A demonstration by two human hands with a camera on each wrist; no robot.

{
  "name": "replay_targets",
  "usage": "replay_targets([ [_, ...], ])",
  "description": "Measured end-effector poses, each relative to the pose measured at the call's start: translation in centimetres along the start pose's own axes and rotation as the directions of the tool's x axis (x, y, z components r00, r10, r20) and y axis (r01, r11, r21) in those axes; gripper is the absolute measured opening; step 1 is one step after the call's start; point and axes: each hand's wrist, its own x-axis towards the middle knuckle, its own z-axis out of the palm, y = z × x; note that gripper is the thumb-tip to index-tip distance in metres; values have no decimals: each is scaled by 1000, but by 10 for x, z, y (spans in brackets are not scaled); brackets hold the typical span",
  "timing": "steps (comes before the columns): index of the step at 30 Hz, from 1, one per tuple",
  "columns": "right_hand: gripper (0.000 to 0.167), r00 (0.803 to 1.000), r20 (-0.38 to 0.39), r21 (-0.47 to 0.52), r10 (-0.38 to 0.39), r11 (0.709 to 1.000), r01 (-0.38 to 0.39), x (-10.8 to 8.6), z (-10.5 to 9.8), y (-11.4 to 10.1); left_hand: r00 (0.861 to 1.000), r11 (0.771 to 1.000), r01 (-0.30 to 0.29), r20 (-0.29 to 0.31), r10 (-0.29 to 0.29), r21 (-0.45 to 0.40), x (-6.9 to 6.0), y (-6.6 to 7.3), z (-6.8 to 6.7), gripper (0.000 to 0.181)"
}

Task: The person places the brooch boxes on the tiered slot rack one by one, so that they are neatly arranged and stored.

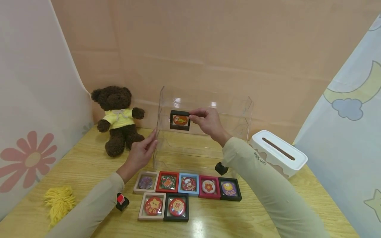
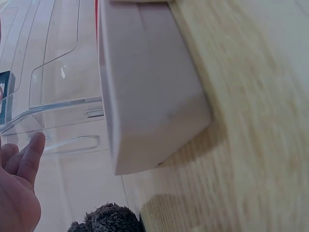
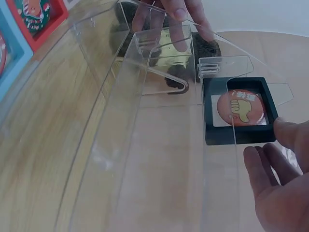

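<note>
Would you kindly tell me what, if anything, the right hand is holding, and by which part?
The right hand pinches the black-framed red badge by its frame's right side, as the head view shows.

from here i can see a right hand (image 3: 287, 193) at the lower right of the frame, thumb and fingers pinching the corner of a dark square case (image 3: 219, 136); the red round badge (image 3: 241, 107) inside has a yellow hand drawn on it. a clear rack (image 3: 120, 145) fills the middle, one edge crossing the badge. at the top, a left hand (image 3: 174, 12) rests its fingers by the rack's far end, near a dark furry toy (image 3: 205, 49) in yellow cloth (image 3: 166, 53). a red case (image 3: 60, 12) and a blue case (image 3: 21, 38) sit upper left, above the wooden table (image 3: 34, 145).
</note>
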Motion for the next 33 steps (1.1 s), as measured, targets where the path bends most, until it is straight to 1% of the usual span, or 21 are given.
replay_targets([
  [2,16,1000,14,-55,-8,998,9,1,-1,-2,1000,1000,-10,-8,10,7,0,-1,0,46],
  [4,16,1000,22,-75,-7,997,8,2,-1,-3,1000,1000,-11,-7,11,12,0,-1,-1,47],
  [9,15,999,38,-53,15,998,-13,4,1,-4,1000,1000,-8,-7,8,15,-1,-1,-1,47],
  [14,16,999,44,-16,14,1000,-13,6,5,-4,1000,1000,-8,-16,8,16,-1,-2,0,46],
  [18,15,998,56,8,2,1000,-3,6,8,-6,999,1000,-24,-32,25,11,1,-1,3,45],
  [22,14,997,72,25,-12,1000,10,6,10,-8,998,999,-43,-48,43,1,5,2,4,45],
  [29,15,998,60,33,-4,999,2,4,8,-11,998,999,-38,-41,38,2,8,7,7,44],
  [33,16,998,60,32,10,999,-11,2,7,-11,999,999,-38,-33,38,-6,7,9,7,44],
])
